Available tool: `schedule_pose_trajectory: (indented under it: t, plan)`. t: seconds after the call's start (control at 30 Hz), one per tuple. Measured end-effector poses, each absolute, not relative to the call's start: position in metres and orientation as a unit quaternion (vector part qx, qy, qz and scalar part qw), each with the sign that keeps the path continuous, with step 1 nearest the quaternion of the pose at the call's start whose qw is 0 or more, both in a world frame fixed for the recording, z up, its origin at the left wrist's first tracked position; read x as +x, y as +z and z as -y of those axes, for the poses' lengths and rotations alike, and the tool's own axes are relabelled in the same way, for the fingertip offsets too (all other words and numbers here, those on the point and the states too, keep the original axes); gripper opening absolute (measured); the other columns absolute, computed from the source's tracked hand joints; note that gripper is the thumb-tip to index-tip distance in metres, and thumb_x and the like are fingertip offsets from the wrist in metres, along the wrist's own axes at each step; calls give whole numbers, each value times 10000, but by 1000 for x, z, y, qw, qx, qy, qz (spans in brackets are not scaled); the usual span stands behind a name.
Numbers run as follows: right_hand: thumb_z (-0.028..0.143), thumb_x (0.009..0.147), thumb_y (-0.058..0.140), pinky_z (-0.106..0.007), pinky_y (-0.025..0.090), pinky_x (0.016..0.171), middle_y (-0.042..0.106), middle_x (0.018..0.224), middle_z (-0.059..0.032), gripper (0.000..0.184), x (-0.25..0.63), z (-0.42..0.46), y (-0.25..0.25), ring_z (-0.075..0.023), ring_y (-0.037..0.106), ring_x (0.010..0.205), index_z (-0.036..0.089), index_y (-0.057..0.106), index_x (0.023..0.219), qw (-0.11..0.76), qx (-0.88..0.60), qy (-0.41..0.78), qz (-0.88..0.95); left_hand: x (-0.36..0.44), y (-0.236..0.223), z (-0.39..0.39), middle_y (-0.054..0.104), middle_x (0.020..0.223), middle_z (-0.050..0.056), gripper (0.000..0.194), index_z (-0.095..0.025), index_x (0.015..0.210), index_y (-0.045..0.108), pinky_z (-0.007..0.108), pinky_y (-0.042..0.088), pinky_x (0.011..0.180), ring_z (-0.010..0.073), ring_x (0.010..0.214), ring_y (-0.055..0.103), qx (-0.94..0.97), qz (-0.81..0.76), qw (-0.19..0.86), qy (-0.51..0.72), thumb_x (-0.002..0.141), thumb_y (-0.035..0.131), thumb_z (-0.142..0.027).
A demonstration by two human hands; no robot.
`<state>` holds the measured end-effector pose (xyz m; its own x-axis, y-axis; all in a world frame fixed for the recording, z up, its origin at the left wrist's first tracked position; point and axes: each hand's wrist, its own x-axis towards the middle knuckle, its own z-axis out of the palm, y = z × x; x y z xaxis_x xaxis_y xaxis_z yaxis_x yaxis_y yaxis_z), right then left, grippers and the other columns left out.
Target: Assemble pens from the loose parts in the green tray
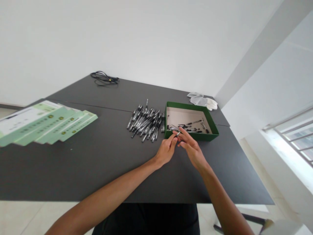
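My left hand (167,150) is closed, with its thumb pressed on a slim pen (178,134) whose silvery end points up and right. My right hand (192,148) is beside it, fingers spread and thumb apart, close to that end; whether a fingertip touches it I cannot tell. Both hands are at the near edge of a green box (207,137) with a pale inside. Loose black and clear pens (195,130) lie inside the box, mostly toward its near side. To the left of the box a heap of similar pens (146,122) covers part of the dark table.
Green-and-white printed booklets or boards (49,122) lie fanned at the left of the dark table (97,173). A coiled black cable (104,79) rests at the back left. Crumpled translucent plastic (201,99) lies behind the box. White walls border the table's back.
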<state>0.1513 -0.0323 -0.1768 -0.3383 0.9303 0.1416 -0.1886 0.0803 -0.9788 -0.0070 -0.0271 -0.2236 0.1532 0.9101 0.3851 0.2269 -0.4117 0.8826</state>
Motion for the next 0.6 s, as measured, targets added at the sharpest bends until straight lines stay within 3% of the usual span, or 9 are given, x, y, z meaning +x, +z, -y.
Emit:
schedule_pose_trajectory:
  t: [0.07,0.2,0.27,0.37,0.43,0.5,0.6]
  plan:
    - [363,897,738,-409,469,1091,639,1457,-28,451,150,33,-178,-265,576,1330,316,689,1342,461,-336,582,580,-7,-223,27,710,895,51,502,-130,1097,653,255,466,759,166,772,653,670,-421,342,506,1097,312,-499]
    - [352,894,751,-392,476,1087,668,1416,-22,124,150,35,-184,-257,591,1325,276,771,990,491,-324,595,547,-6,-222,28,702,866,48,527,-116,1117,665,248,475,752,156,747,638,662,-429,347,507,1095,314,-508]
    - [356,891,756,-381,507,1038,685,1384,-27,151,148,35,-185,-242,626,1271,286,740,1023,509,-325,596,529,-5,-222,29,698,848,44,514,-123,1110,670,246,475,741,155,733,638,673,-425,345,497,1095,322,-501]
    - [382,924,717,-396,509,1040,725,1312,-49,317,143,33,-182,-229,657,1216,301,690,1229,518,-346,569,537,-5,-224,29,691,818,34,504,-130,1193,656,246,468,700,155,688,632,696,-420,328,482,1096,320,-493]
    - [380,928,711,-410,486,1079,751,1253,-62,238,140,31,-180,-229,673,1190,265,722,1137,518,-357,549,550,-6,-225,29,678,780,24,520,-128,1275,634,245,456,665,154,643,614,704,-426,316,473,1097,311,-494]
    - [363,898,749,-416,493,1073,779,1168,-63,137,137,29,-180,-225,706,1111,238,700,926,532,-361,543,540,-6,-226,30,683,788,26,519,-133,1311,625,246,455,659,158,647,623,712,-427,313,461,1098,310,-487]
    - [340,850,803,-393,527,1013,788,1126,-58,277,135,28,-184,-202,722,1012,237,553,796,553,-362,542,519,-6,-227,30,715,869,44,485,-155,1298,640,253,474,706,168,722,665,718,-420,322,453,1101,322,-465]
